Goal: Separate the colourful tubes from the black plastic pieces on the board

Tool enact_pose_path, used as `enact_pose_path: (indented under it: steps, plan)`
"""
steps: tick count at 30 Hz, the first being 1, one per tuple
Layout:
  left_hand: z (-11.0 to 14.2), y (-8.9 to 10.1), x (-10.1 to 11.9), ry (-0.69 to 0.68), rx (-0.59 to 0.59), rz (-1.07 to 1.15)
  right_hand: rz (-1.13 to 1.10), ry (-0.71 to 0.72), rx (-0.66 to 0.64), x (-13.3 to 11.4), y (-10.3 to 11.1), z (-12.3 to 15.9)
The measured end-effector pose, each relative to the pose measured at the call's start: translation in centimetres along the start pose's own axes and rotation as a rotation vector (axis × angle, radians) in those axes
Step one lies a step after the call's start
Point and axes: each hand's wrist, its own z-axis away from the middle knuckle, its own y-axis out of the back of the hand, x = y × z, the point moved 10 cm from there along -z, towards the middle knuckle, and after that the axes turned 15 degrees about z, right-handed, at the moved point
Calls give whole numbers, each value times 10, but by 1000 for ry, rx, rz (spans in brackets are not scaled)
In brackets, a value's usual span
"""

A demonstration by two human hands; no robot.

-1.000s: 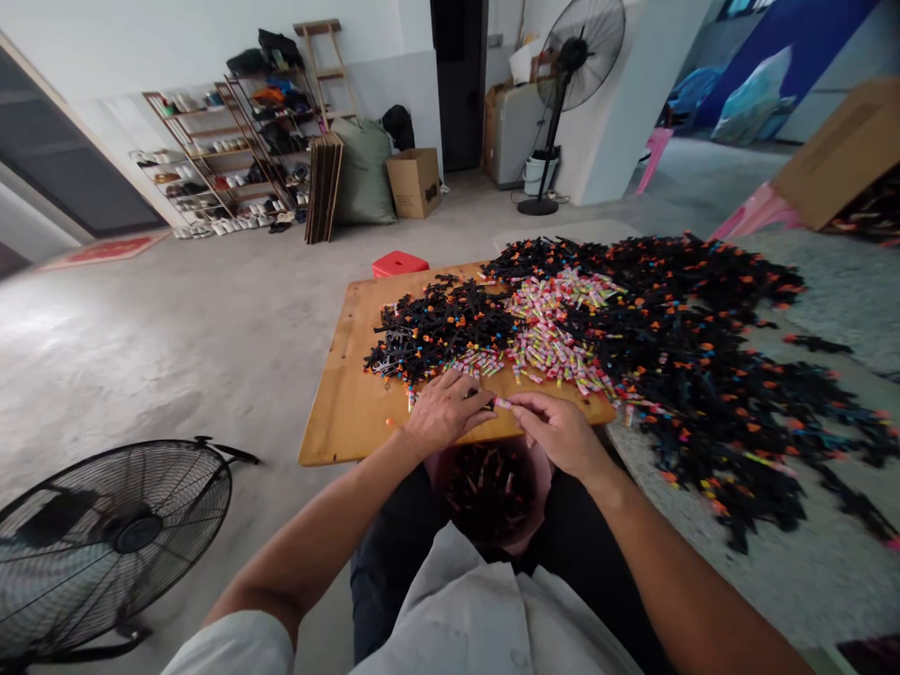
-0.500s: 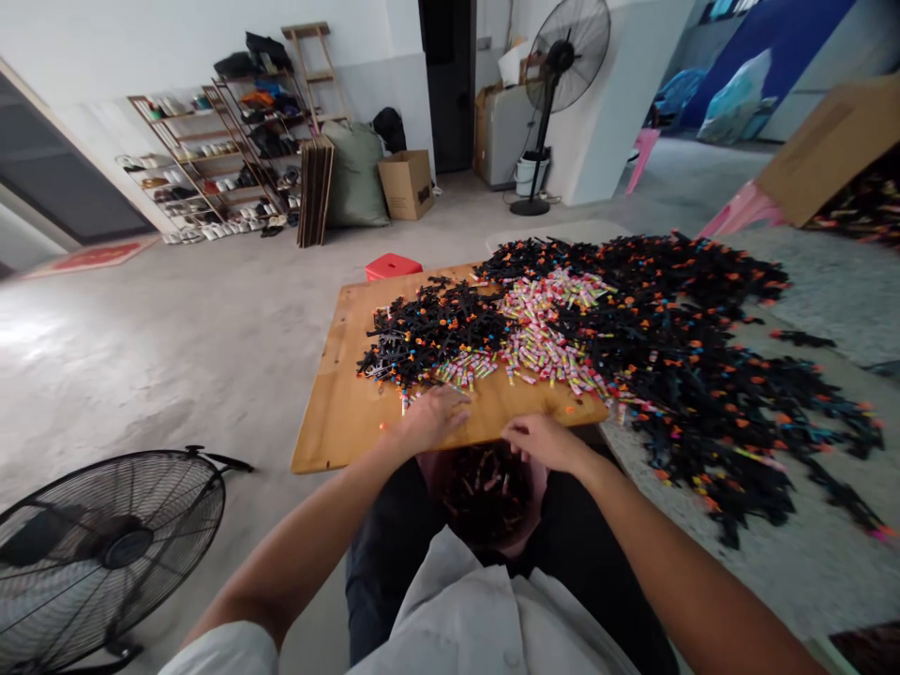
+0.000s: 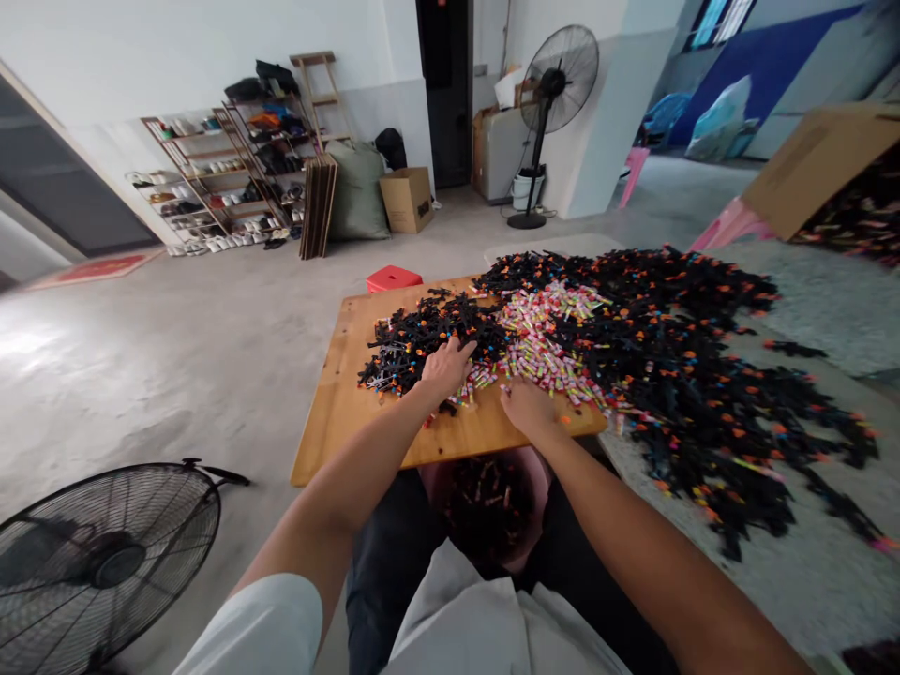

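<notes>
My left hand (image 3: 448,366) reaches over the near side of a heap of small black toy guns (image 3: 414,337) with orange and blue tips. Its thumb and forefinger are apart, and no held thing shows. At the near edge of a pile of small pink, white and green tubes (image 3: 538,328), my right hand (image 3: 529,405) is closed with its fingers curled; whatever they pinch is too small to make out. Both piles lie on a wooden board (image 3: 337,403). Below its front edge, between my knees, a pink tub (image 3: 538,530) holds dark pieces with some tubes among them.
A larger heap of black toy guns (image 3: 675,347) spreads right over a grey surface (image 3: 822,487). A floor fan (image 3: 116,562) stands close on the left. Behind the board are a red stool (image 3: 394,278) and a standing fan (image 3: 555,84); an open carton (image 3: 808,169) sits at right.
My hands were together at a small tube, then parted over the tub. My left hand has moved forward onto the black heap, and my right hand forward to the tubes.
</notes>
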Motion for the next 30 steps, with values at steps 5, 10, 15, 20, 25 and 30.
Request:
enact_pose_path:
  steps: [5,10,15,20,25,30]
  plan:
    - [21,32,2,-30,268,285,-260,-41,96,27,-10,21]
    - [62,37,-25,235,443,947,-1013,-71,156,36,-9,34]
    - [92,18,-5,205,275,1112,-1660,-139,84,15,10,35]
    - [121,25,39,-143,118,891,-1715,-115,97,8,26,37]
    - [127,1,41,98,-195,1332,-1433,115,166,5,49,50]
    - [129,-19,60,292,-610,1354,-1285,399,28,-29,67,72]
